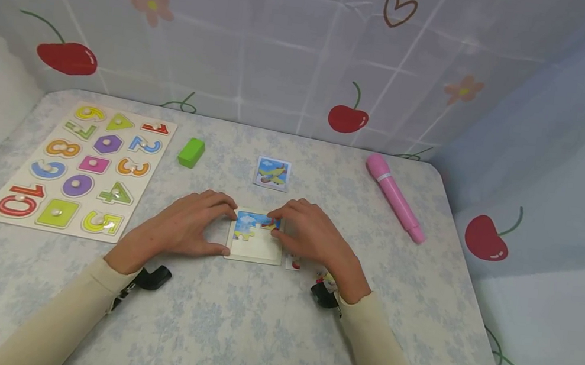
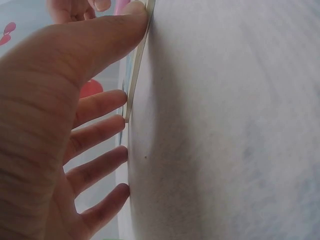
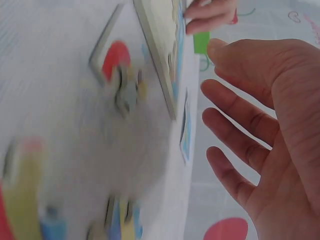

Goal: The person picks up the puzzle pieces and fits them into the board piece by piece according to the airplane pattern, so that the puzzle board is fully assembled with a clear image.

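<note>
A small puzzle board (image 1: 257, 250) lies on the table, with joined blue and yellow pieces (image 1: 248, 223) along its top and left. The left hand (image 1: 188, 225) rests at the board's left side, thumb at the lower corner; in the left wrist view the thumb of this hand (image 2: 60, 75) touches the board's edge (image 2: 136, 70), fingers spread. Above the board's upper right, by a red and blue part (image 1: 270, 223), the right hand (image 1: 316, 235) has relaxed fingers. In the right wrist view no piece shows between the fingers of this hand (image 3: 270, 115).
Loose pieces (image 1: 293, 262) (image 3: 117, 57) lie right of the board, others near the right wrist (image 1: 328, 280). A picture card (image 1: 272, 173) with a yellow plane is behind. A green block (image 1: 191, 153) and number board (image 1: 93, 163) stand left; a pink microphone-like object (image 1: 398, 199) lies right.
</note>
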Tool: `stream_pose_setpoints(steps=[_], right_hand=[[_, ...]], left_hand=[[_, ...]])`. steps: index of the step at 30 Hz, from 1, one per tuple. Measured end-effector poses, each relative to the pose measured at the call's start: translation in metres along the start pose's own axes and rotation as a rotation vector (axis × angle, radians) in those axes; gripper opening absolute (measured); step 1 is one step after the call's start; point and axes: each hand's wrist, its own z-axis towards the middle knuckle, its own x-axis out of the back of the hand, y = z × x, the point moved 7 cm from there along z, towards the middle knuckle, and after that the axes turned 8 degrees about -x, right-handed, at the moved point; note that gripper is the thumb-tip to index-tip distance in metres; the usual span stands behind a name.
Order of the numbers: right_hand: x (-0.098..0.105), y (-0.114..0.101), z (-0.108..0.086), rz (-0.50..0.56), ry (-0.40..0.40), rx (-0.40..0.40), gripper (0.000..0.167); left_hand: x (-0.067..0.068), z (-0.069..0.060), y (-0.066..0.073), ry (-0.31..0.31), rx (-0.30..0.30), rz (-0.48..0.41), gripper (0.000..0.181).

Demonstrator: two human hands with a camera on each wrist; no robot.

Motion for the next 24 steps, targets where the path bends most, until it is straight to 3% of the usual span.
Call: stream_pose_setpoints(steps=[11, 24], right_hand=[[0.009, 0.029, -0.02, 0.071, 0.005, -0.046, 0.039], [0.007, 0.055, -0.044, 0.073, -0.042, -0.13, 0.041]], left_hand=[[0.001, 0.0, 0.001, 0.019, -0.023, -0.005, 0.067], [0.001, -0.001, 0.002, 0.023, -0.025, -0.004, 0.065]])
